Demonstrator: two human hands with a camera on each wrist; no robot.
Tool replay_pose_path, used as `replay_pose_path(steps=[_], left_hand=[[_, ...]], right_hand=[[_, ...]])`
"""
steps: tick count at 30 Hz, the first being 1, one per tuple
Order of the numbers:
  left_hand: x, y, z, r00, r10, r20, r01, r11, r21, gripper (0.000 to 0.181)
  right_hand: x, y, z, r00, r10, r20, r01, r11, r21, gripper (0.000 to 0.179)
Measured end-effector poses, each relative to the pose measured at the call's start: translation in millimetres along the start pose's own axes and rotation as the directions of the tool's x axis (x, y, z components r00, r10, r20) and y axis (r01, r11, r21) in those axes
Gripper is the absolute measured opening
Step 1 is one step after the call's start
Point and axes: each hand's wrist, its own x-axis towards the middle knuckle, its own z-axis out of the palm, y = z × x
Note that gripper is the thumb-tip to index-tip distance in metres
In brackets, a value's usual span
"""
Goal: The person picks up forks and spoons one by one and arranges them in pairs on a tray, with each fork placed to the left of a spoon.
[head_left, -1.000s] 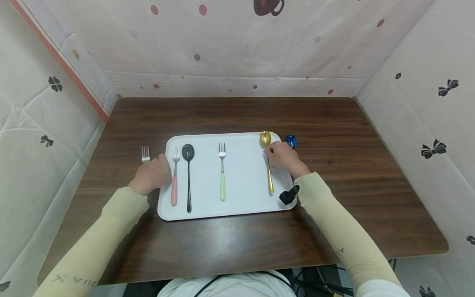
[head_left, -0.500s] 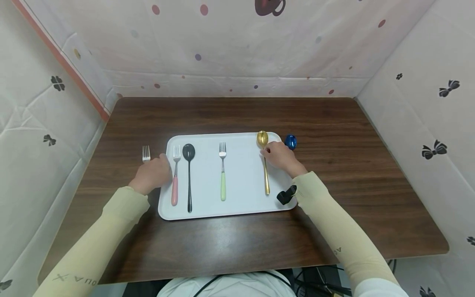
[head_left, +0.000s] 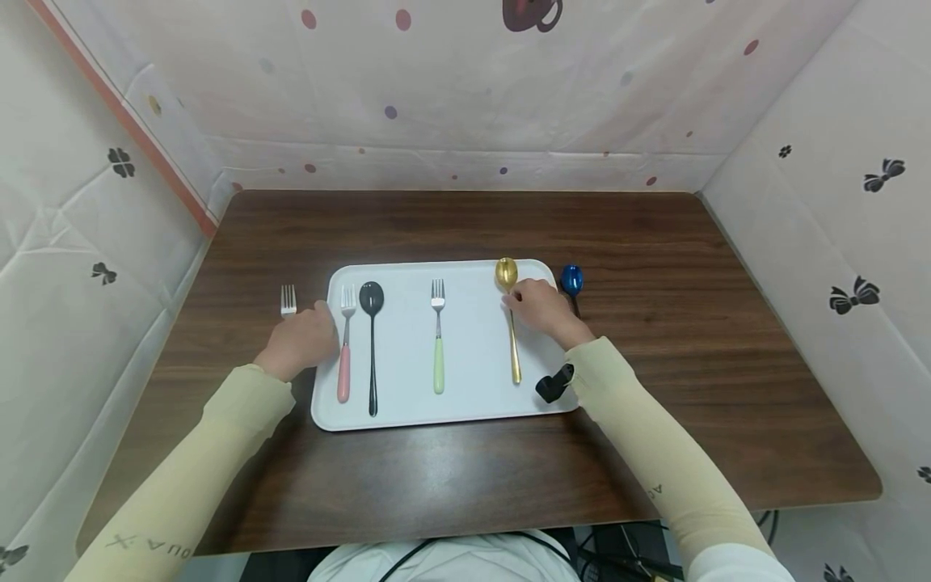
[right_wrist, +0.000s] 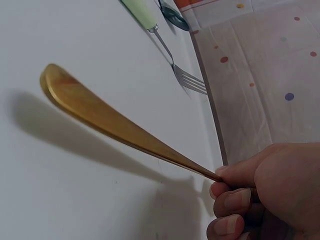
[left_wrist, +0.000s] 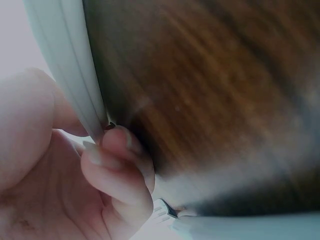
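While the right hand is pinching a gold spoon between its thumb and finger, the left hand is gripping the left edge of a white tray with curled fingers. The gold spoon is staying over the right part of the tray, its bowl pointing to the far edge of the desk and its handle end pointing to the near edge. In the right wrist view, the handle is making a shadow on the tray.

Off the tray's left edge, a silver fork is poking out past the left hand, which is hiding the rest of it. Just past the tray's far right corner, a blue spoon is lying on the desk, with part of it hiding behind the right hand.

On the tray, a pink-handled fork is lying near the left edge, a black spoon is lying just beside it, and a green-handled fork is lying near the middle. Behind the desk's far edge, a white sheet with spots is hanging.
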Motion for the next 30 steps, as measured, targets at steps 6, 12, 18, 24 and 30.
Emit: replay_pose_path(steps=[6,12,18,24,30], left_hand=[[-0.2,0.1,0.5,1.0,-0.001,-0.003,0.001,1.0,0.003,0.055],[-1.3,0.5,0.3,1.0,0.0,-0.001,0.0,1.0,-0.003,0.053],[-1.2,0.7,0.1,1.0,-0.011,0.007,0.011,1.0,-0.009,0.056],[-0.8,0.3,-0.1,1.0,0.005,-0.008,-0.005,1.0,0.0,0.042],[-0.7,0.1,-0.8,1.0,0.016,-0.016,-0.016,1.0,0.001,0.038]], right_hand=[[0.3,-5,3,1.0,-0.006,0.008,0.006,1.0,0.006,0.027],[-0.1,-10,5,1.0,-0.015,0.018,0.015,1.0,0.014,0.028],[1.2,-14,8,0.999,-0.039,0.0,0.039,0.999,0.006,0.03],[1.9,-18,12,0.999,-0.05,-0.005,0.05,0.999,0.019,0.031],[2.6,-21,15,0.999,-0.052,0.01,0.052,0.999,0.015,0.031]])
